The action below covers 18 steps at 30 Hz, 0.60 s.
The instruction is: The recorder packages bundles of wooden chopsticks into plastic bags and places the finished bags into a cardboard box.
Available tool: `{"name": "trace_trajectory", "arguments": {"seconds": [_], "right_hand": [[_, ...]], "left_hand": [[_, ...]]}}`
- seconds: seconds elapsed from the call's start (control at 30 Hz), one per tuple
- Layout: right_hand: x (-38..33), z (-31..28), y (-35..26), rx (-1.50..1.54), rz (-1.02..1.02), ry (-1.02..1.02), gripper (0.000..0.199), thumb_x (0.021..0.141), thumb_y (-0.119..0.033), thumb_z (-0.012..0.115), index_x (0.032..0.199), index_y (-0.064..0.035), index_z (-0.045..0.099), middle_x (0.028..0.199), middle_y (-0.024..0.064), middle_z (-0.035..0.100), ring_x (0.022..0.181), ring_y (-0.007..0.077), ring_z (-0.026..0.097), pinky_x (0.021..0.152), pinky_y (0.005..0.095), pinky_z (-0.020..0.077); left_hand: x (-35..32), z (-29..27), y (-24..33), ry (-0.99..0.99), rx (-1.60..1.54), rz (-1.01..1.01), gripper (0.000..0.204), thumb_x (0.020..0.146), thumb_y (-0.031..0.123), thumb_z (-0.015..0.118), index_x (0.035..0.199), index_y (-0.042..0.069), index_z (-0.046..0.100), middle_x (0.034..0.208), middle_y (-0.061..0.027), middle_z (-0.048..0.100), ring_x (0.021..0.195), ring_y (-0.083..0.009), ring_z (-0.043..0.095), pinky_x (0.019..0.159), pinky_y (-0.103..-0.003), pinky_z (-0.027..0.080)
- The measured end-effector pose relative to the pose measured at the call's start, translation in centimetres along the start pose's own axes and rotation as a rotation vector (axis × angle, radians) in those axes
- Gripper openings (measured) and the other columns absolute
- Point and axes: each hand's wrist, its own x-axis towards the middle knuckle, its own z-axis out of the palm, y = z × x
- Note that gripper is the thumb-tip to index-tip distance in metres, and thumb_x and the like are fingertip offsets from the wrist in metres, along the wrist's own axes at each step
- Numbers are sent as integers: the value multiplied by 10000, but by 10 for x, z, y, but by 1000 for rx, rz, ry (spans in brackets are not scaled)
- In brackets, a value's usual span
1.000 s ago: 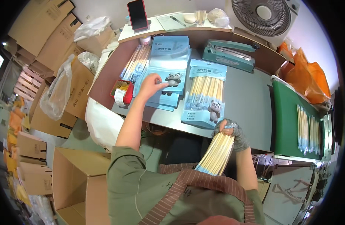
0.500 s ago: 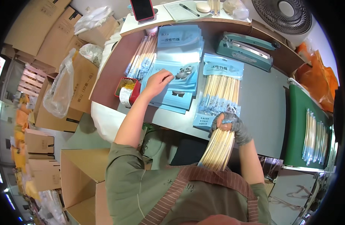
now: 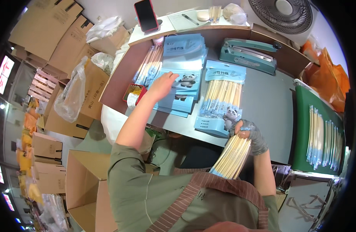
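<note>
Since a moment ago the left hand (image 3: pixel 162 86) has slid further onto the stack of empty blue bags (image 3: pixel 180 83) on the grey table (image 3: pixel 270 104), fingers flat on the top one. The gloved right hand (image 3: pixel 250 133) clasps a bundle of chopsticks (image 3: pixel 234 156) near the table's front edge, beside a filled pack (image 3: pixel 222 98).

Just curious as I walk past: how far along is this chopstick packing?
Done: filled packs lie stacked on the grey table. In hand: the right hand grips a chopstick bundle; the left hand touches the empty blue bags. Left: many empty bags remain.
</note>
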Motion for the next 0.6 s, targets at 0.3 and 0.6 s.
{"name": "trace_trajectory", "arguments": {"seconds": [0.3,0.6], "right_hand": [[-75,-32,-22,-74,-124,72,281,648,-219,686,835,-23,611,812,90,622,761,172,590,714,280,474],[-68,-65,-5,27,-150,-41,293,693,-262,661,865,-29,613,823,61,616,731,136,582,680,275,476]], "left_hand": [[49,8,181,186,-178,-120,167,864,151,448,858,43,575,823,-199,605,786,-377,598,671,-453,458],[-3,140,292,-211,-949,-33,195,790,93,607,958,-5,631,861,-179,642,793,-345,627,697,-360,479]]}}
